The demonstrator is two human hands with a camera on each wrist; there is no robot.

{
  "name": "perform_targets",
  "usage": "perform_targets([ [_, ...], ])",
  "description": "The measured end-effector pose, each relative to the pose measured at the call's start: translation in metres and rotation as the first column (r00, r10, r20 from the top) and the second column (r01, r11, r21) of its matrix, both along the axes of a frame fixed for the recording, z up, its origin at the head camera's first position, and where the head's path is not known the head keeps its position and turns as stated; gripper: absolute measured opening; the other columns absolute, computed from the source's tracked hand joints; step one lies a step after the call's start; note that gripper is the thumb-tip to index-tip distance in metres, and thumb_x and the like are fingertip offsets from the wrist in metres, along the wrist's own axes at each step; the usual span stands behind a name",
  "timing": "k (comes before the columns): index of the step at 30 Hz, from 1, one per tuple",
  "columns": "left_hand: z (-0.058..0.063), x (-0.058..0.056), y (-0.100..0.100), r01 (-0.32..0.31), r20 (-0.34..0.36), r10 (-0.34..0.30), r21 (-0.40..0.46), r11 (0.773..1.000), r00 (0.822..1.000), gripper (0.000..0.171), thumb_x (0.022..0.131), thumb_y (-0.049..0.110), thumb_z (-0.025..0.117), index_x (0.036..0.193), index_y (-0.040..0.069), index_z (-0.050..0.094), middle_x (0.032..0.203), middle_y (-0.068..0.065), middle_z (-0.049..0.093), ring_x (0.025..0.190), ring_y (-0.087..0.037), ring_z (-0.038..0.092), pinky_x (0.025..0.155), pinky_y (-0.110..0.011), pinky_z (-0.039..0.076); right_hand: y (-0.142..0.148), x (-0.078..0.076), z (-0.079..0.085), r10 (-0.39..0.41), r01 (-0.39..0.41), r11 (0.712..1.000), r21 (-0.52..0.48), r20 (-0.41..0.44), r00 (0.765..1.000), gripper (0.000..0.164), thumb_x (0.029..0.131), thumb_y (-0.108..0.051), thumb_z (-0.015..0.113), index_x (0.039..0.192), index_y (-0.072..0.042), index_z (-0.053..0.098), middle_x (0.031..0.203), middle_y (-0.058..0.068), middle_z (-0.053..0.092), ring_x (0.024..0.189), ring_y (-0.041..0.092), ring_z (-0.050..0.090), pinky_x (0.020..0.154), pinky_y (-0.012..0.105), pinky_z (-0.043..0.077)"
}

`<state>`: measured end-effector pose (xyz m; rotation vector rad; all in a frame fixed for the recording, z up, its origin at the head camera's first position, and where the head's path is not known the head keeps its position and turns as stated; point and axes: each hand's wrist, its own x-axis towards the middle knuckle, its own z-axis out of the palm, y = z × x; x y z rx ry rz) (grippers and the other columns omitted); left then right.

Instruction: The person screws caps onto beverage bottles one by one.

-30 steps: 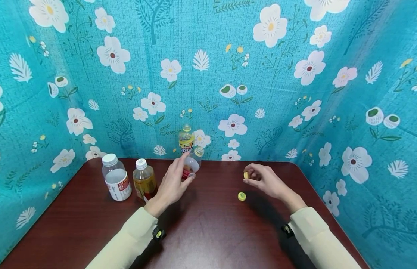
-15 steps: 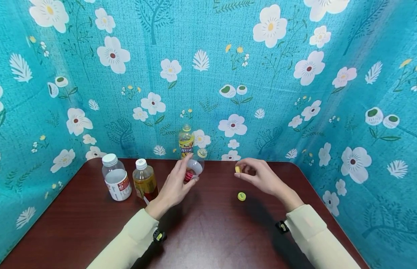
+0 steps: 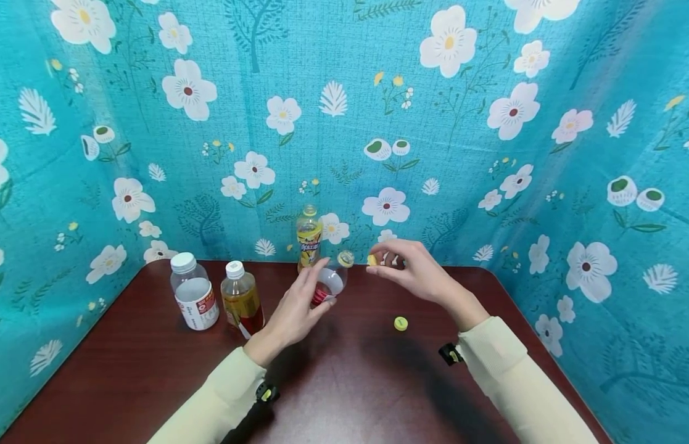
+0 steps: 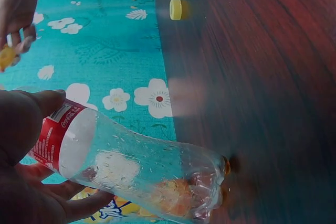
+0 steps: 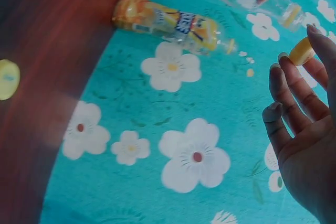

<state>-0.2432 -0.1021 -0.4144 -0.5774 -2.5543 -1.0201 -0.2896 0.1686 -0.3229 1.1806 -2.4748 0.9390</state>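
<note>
My left hand (image 3: 293, 311) grips a clear Coca-Cola bottle (image 4: 131, 145) with a red label round its upper part. In the head view the bottle leans to the right, its uncapped neck (image 3: 346, 259) toward my other hand. My right hand (image 3: 413, 268) pinches a yellow bottle cap (image 5: 302, 52) between thumb and fingertips, a short gap to the right of that neck. Below that hand, another yellow cap (image 3: 400, 324) lies on the table. Behind the Coca-Cola bottle stands an uncapped bottle (image 3: 309, 237) with a yellow label, its lower part partly hidden by my left hand.
To the left stand a wide clear bottle (image 3: 195, 302) with a white cap and a tea-coloured bottle (image 3: 241, 299), also white-capped, close to my left forearm. A blue flowered cloth (image 3: 344, 172) hangs behind and beside the dark red table (image 3: 344, 394).
My right hand has moved left and up with the cap, closer to the Coca-Cola bottle's neck. My left hand has shifted slightly right, and the bottle's neck has swung further right.
</note>
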Motion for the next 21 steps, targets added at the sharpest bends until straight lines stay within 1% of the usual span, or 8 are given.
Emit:
perform_targets([
  [3,0.000,0.001,0.001,-0.001,0.011,0.001,0.002,1.000,1.000,0.086,0.090,0.025,0.081,0.159,0.025,0.029,0.138,-0.010,0.051,0.119,-0.026,0.059,0.098,-0.046,0.055,-0.007,-0.002,0.009,0.011,-0.011,1.000,0.014,-0.015,1.000,0.022,0.096,-0.031,0.074,0.116,-0.022,0.072,0.097,-0.010,0.069,0.081,0.009,0.062,0.071,0.037,0.056],
  [6,0.001,0.003,0.001,-0.002,0.022,0.002,0.003,1.000,1.000,0.086,0.090,0.025,0.081,0.159,0.026,0.030,0.138,-0.010,0.051,0.119,-0.026,0.058,0.099,-0.047,0.055,-0.012,-0.003,0.014,0.023,-0.022,0.999,0.030,-0.011,1.000,0.025,0.096,-0.033,0.073,0.117,-0.020,0.072,0.102,-0.008,0.071,0.082,0.008,0.062,0.072,0.036,0.056],
  [12,0.001,0.007,0.001,0.000,0.042,0.000,-0.009,1.000,0.999,0.088,0.089,0.024,0.082,0.159,0.028,0.030,0.138,-0.010,0.052,0.121,-0.026,0.057,0.098,-0.048,0.055,-0.019,-0.006,0.018,0.047,-0.048,0.998,0.050,0.019,0.999,0.027,0.096,-0.032,0.074,0.119,-0.017,0.073,0.105,-0.007,0.072,0.083,0.008,0.062,0.073,0.038,0.056],
  [15,0.001,0.008,0.000,0.000,0.050,0.000,-0.007,1.000,0.999,0.089,0.088,0.024,0.082,0.160,0.029,0.030,0.138,-0.010,0.052,0.122,-0.026,0.057,0.097,-0.048,0.055,-0.021,-0.007,0.020,0.066,-0.068,0.996,0.064,0.026,0.997,0.029,0.096,-0.032,0.074,0.120,-0.016,0.073,0.106,-0.007,0.072,0.084,0.008,0.062,0.074,0.037,0.056],
  [21,0.003,0.009,-0.002,0.005,0.050,-0.005,-0.013,1.000,0.999,0.089,0.089,0.025,0.082,0.160,0.029,0.029,0.138,-0.010,0.052,0.121,-0.025,0.057,0.097,-0.046,0.056,-0.028,-0.007,0.024,0.089,-0.093,0.992,0.088,0.048,0.995,0.028,0.095,-0.031,0.075,0.120,-0.017,0.073,0.108,-0.008,0.072,0.086,0.009,0.063,0.075,0.036,0.056],
])
